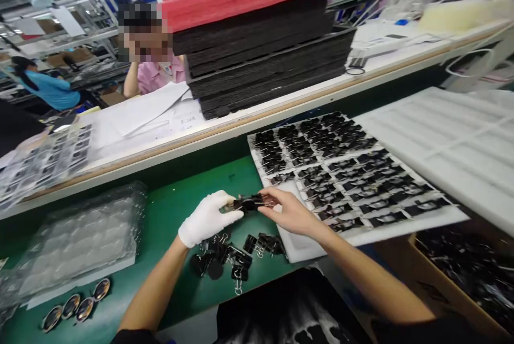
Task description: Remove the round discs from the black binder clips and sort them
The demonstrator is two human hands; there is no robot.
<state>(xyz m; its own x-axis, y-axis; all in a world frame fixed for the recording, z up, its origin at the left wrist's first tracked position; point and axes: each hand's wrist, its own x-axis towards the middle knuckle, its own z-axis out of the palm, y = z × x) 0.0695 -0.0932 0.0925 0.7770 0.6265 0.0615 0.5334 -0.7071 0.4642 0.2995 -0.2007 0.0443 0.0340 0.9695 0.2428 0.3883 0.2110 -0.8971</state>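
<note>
My left hand (209,218), in a white glove, pinches one end of a small black piece with binder clips (249,204) on it. Bare fingers of my right hand (291,210) grip the other end, around thin metal clip handles. The fingers partly cover the piece, so its exact shape is unclear. Below my hands, a loose heap of black binder clips (240,255) lies on the green tabletop (172,274), with a dark round disc (215,269) among them. To the right, a white foam tray (299,246) carries rows of black clipped pieces (341,173); my right wrist is over its near edge.
Clear plastic blister trays (80,247) and several round tinted lenses (84,306) lie left. A raised shelf (225,132) bears stacked black and red sheets (265,55). Another foam tray (453,140) overlaps at right, above a cardboard box (437,280). A person in pink (150,74) sits opposite.
</note>
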